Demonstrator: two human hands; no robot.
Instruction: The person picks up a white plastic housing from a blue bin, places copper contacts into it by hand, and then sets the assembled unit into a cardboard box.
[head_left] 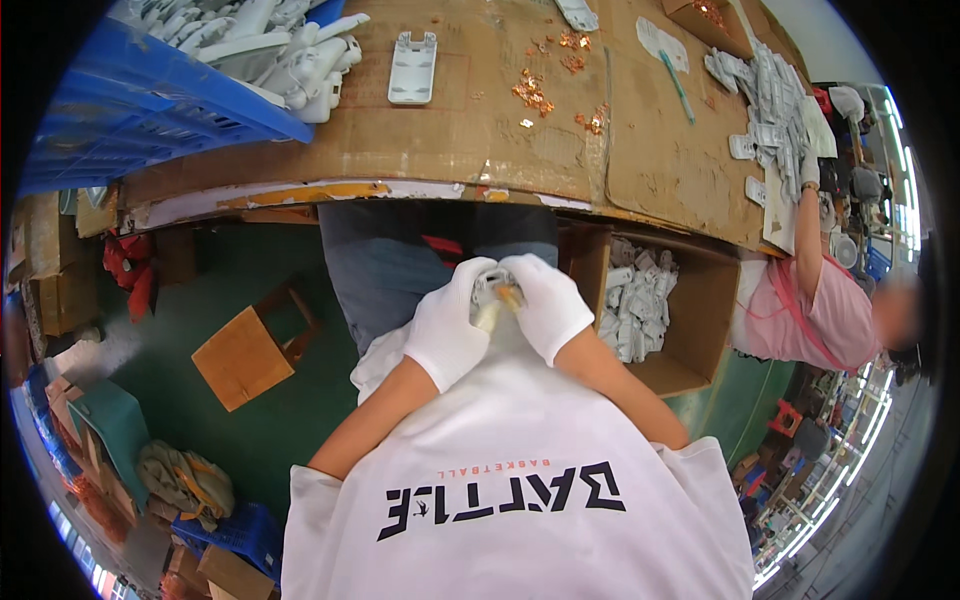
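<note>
Held close in front of my body, above my lap, is a small whitish plastic part (491,283). My left hand (450,325), in a white glove, is closed around its left side. The gloved right hand (549,306) grips the other side, its fingers bent over the top. An orange-yellow bit (510,297) shows between the hands beside the right fingers; its kind is unclear. Both sets of fingers partly hide the part. On the cardboard-covered table beyond lies a white plastic housing (412,70), near loose copper-coloured metal pieces (532,92).
A blue crate (180,115) heaped with white plastic parts stands at the table's left. Under the table on the right, an open box (690,340) holds more parts. A wooden stool (243,358) stands left. A person in pink (815,310) works at the right.
</note>
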